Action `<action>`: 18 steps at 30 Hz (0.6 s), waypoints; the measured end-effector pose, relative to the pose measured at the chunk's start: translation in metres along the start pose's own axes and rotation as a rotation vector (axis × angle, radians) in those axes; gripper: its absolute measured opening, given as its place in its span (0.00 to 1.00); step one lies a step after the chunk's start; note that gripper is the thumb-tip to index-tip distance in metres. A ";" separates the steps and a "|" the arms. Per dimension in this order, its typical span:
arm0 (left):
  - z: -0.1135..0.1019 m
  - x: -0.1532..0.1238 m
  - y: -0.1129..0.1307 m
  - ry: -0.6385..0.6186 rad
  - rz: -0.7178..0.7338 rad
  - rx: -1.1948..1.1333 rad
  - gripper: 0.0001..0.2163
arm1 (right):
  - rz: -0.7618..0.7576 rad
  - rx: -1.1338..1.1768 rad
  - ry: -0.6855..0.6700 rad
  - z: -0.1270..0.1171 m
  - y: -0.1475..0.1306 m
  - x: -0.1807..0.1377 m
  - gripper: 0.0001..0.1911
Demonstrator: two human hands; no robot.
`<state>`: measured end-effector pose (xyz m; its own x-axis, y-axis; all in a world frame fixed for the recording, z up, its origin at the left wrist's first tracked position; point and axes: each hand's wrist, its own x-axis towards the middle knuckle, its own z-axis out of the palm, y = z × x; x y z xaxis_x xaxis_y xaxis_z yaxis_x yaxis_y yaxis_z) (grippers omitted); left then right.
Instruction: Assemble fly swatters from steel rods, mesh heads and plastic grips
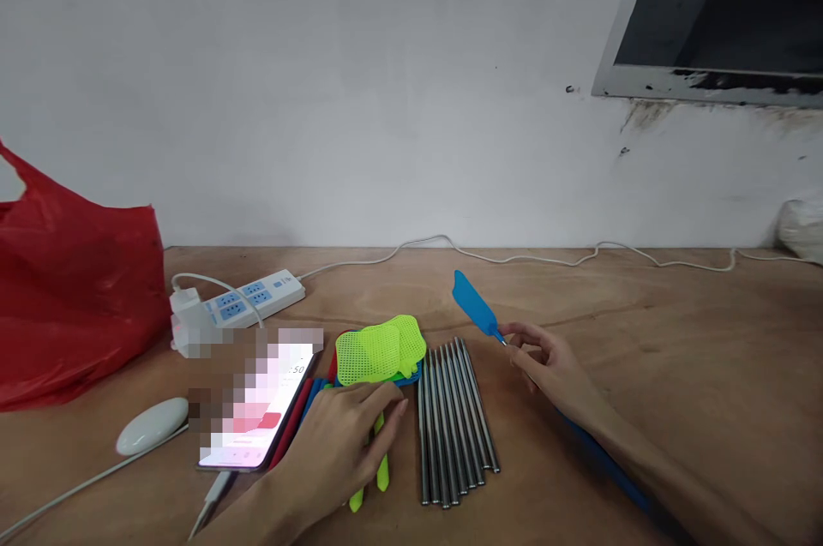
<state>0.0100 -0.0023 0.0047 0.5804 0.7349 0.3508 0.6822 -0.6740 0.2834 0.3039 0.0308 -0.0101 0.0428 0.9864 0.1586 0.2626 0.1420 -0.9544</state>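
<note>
My right hand point(540, 362) pinches a blue fly swatter point(476, 303) just below its flat head, where a bit of metal rod shows. A blue handle point(608, 452) runs beneath my right forearm toward the lower right. Over a pile of swatter parts lies my left hand point(351, 435), fingers apart and loosely bent, hiding part of the pile. Lime-green mesh swatter heads point(369, 355) stick out beyond it, with blue and red ones partly covered below. Two green handles point(382, 465) show under my left fingers. Between my hands, several metal rods point(450, 426) lie side by side.
A lit phone point(263, 413) lies left of the pile, its cable plugged in. Farther left are a white oval device point(153, 426), a power strip point(257, 299) and a red plastic bag point(70, 297). A white cord point(514, 260) runs along the wall.
</note>
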 end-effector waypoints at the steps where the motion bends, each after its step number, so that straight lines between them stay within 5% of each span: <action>1: 0.000 0.000 0.000 0.033 -0.036 -0.002 0.12 | 0.036 0.040 -0.038 0.000 -0.004 -0.001 0.19; 7: -0.005 0.002 -0.001 0.195 -0.196 -0.093 0.10 | 0.167 0.107 -0.456 -0.001 -0.025 -0.012 0.23; 12: -0.007 0.004 0.004 0.145 -0.313 -0.502 0.13 | 0.169 0.017 -0.682 0.008 -0.033 -0.025 0.22; 18: 0.002 0.007 0.005 0.019 -0.466 -0.928 0.18 | 0.026 -0.132 -0.608 0.011 -0.031 -0.031 0.21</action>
<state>0.0186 -0.0004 0.0070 0.3344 0.9415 0.0423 0.2215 -0.1221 0.9675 0.2840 -0.0034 0.0118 -0.4952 0.8657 -0.0738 0.3879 0.1443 -0.9103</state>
